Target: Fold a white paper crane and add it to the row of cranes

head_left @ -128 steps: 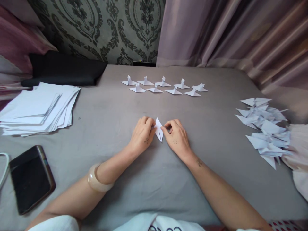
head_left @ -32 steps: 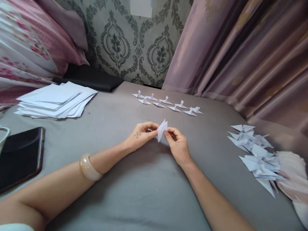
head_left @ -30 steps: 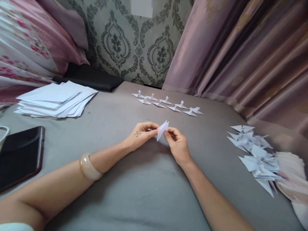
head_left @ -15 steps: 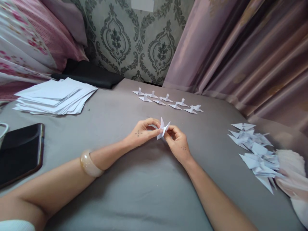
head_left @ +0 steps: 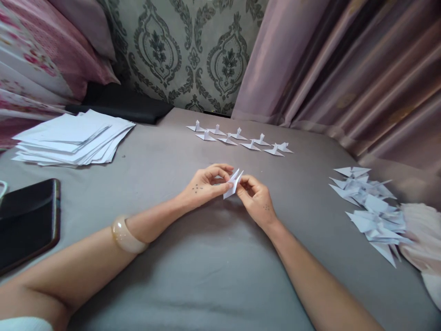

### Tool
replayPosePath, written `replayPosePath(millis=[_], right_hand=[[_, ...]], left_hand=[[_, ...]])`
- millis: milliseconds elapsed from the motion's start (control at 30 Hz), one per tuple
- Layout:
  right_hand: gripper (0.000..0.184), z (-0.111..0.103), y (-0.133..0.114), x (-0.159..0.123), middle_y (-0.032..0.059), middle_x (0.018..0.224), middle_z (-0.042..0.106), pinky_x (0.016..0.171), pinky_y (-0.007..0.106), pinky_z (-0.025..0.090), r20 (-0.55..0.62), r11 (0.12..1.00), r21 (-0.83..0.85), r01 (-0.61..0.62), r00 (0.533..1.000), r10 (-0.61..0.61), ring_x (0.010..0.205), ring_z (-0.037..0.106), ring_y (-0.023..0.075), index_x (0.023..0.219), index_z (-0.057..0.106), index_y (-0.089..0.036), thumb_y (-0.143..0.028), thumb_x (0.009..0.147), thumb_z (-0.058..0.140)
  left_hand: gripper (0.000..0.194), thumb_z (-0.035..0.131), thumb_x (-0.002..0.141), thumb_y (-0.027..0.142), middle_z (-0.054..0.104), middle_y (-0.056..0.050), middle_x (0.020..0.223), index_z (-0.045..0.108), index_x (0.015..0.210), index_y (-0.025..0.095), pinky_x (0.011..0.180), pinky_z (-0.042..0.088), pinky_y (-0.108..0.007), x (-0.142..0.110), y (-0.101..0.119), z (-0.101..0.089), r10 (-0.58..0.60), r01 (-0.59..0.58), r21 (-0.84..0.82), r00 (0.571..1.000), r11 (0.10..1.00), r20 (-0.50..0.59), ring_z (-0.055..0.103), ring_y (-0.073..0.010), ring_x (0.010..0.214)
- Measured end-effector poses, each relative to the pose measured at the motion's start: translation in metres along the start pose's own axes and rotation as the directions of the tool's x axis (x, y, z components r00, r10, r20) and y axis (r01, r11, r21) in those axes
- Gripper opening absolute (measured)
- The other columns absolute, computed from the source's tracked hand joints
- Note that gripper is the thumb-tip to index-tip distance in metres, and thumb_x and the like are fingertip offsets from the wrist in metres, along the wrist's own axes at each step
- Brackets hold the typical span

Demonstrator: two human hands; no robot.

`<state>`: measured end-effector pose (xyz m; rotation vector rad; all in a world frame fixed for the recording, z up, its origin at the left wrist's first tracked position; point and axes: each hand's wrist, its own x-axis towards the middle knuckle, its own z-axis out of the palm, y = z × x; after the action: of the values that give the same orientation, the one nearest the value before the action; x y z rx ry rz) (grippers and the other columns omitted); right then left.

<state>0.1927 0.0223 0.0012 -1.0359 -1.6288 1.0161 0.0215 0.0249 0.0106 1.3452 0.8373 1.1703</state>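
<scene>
A small white origami crane [head_left: 232, 185], with its pointed flaps standing up close together, is held above the grey sheet between both hands. My left hand [head_left: 210, 181] pinches its left side between thumb and fingers. On the right side, my right hand [head_left: 255, 196] grips it with thumb and curled forefinger. The far side of the folded paper is hidden by my fingers. Beyond my hands, several finished-looking paper cranes [head_left: 226, 139] stand in two rows with wings spread.
A loose pile of folded paper pieces [head_left: 374, 209] lies at the right, beside a pale cloth [head_left: 422, 230]. At the left are a stack of white paper sheets [head_left: 69, 138], a phone [head_left: 29, 223] and a folded black cloth [head_left: 127, 103]. Curtains [head_left: 327, 69] hang at the right.
The crane's upright flaps, spread apart before, now stand closer together and nearly parallel. Both hands keep their hold on it. The whole view has shifted slightly.
</scene>
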Motion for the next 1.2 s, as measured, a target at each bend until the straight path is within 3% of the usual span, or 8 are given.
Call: replayPosePath(millis=[100,267,467,667,833,1000,1200], right_hand=[[0.013,-0.004,-0.004,0.001,0.0016,0.084,0.066,0.077,0.031,0.049,0.076,0.999,-0.014,0.033,0.997,-0.031,0.077,0.061,0.0158,0.086,0.064,-0.022,-0.035,0.085,0.060],[0.017,-0.011,-0.013,-0.001,0.0025,0.090,0.066,0.081,0.033,0.047,0.165,1.000,0.009,0.009,0.986,-0.011,0.084,0.060,0.0169,0.094,0.065,-0.021,-0.034,0.087,0.055],[0.018,-0.005,-0.014,-0.002,0.0012,0.079,0.065,0.074,0.031,0.048,0.092,1.000,0.002,-0.009,0.996,0.009,0.075,0.060,0.0156,0.084,0.063,-0.020,-0.038,0.081,0.065],[0.018,-0.006,-0.011,0.000,0.0005,0.080,0.067,0.076,0.032,0.048,0.119,0.999,0.033,0.003,0.993,-0.007,0.075,0.060,0.0148,0.084,0.065,-0.021,-0.039,0.082,0.064],[0.014,-0.008,-0.007,0.000,0.0021,0.084,0.068,0.077,0.031,0.047,0.136,0.998,0.056,-0.020,0.991,0.013,0.078,0.060,0.0152,0.086,0.066,-0.020,-0.034,0.082,0.064],[0.010,-0.008,-0.005,-0.001,0.0006,0.077,0.065,0.072,0.029,0.046,0.091,0.998,0.047,-0.050,0.995,0.046,0.072,0.058,0.0136,0.081,0.065,-0.019,-0.029,0.080,0.064],[0.010,-0.006,-0.006,-0.001,-0.0001,0.072,0.061,0.070,0.030,0.043,0.082,0.998,0.041,-0.045,0.996,0.042,0.069,0.055,0.0132,0.077,0.062,-0.019,-0.028,0.080,0.062]], left_hand=[[0.017,0.074,0.073,0.027,0.058,-0.012,0.126,0.063,0.073,0.014,0.094,0.048,-0.037,0.000,0.001,-0.001,-0.013,0.015,-0.027,0.999,1.000,0.045,0.060,-0.0234,0.110],[0.018,0.074,0.073,0.025,0.065,-0.010,0.112,0.061,0.072,0.014,0.091,0.048,-0.035,-0.001,0.003,0.001,-0.032,0.038,-0.099,0.998,0.994,0.061,0.063,-0.0192,0.099],[0.021,0.077,0.072,0.029,0.067,-0.006,0.089,0.063,0.074,0.014,0.077,0.049,-0.031,0.000,0.002,0.000,-0.053,0.059,-0.095,0.997,0.994,0.062,0.063,-0.0151,0.080],[0.018,0.075,0.074,0.024,0.062,-0.010,0.122,0.061,0.075,0.014,0.093,0.047,-0.035,0.001,0.000,-0.005,-0.070,0.080,-0.109,0.993,0.991,0.090,0.061,-0.0207,0.107],[0.020,0.075,0.076,0.023,0.066,-0.007,0.104,0.057,0.079,0.014,0.087,0.048,-0.033,0.002,-0.003,-0.008,-0.049,0.082,-0.152,0.976,0.985,0.210,0.063,-0.0161,0.094],[0.024,0.075,0.075,0.023,0.062,-0.003,0.092,0.055,0.083,0.014,0.077,0.047,-0.028,0.003,-0.004,-0.006,-0.078,0.103,-0.122,0.977,0.987,0.199,0.059,-0.0117,0.081],[0.032,0.075,0.075,0.019,0.058,-0.003,0.098,0.050,0.095,0.017,0.075,0.045,-0.026,0.001,-0.001,-0.002,-0.038,0.046,-0.050,0.988,0.998,0.151,0.057,-0.0123,0.087]])
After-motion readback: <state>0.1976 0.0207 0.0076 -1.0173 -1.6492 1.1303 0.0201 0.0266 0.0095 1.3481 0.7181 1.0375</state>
